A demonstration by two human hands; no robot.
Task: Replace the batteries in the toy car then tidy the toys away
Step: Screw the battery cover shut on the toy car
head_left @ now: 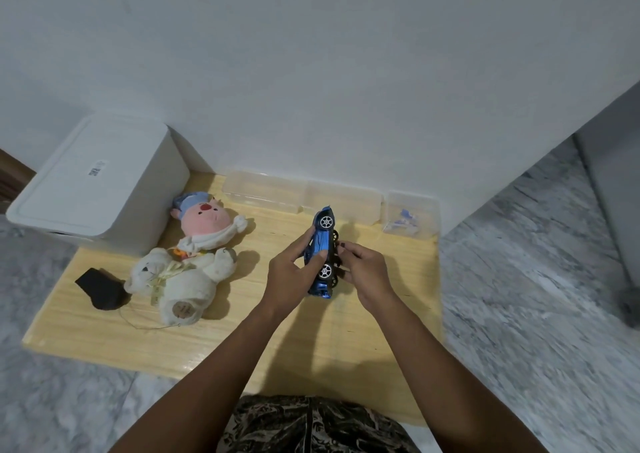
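Car (320, 255) is off the wooden table (242, 342), tipped on its side above it, wheels and underside turned toward your right hand (363, 272). Your left hand (289, 274) grips the blue body, fingers curled over the roof side, thumb across the door. Your right hand's fingertips pinch at the chassis between the two axles; whether they have the battery cover itself cannot be told from here.

Judgement: step in hand is opening the battery compartment.

To do it well: keep the left grip firm on the body, not on the wheels, so the car does not roll in your palm. Work the cover with the right fingertips only, and stay low over the table so any loose part drops onto wood.

Relative to the car: small clear box (410, 213) with bluish bits just beyond and right; two longer clear boxes (301, 194) beyond; pink plush (207, 222) and white bear (180, 279) to the left; white lidded bin (100, 179) farther left, likely for tidying.
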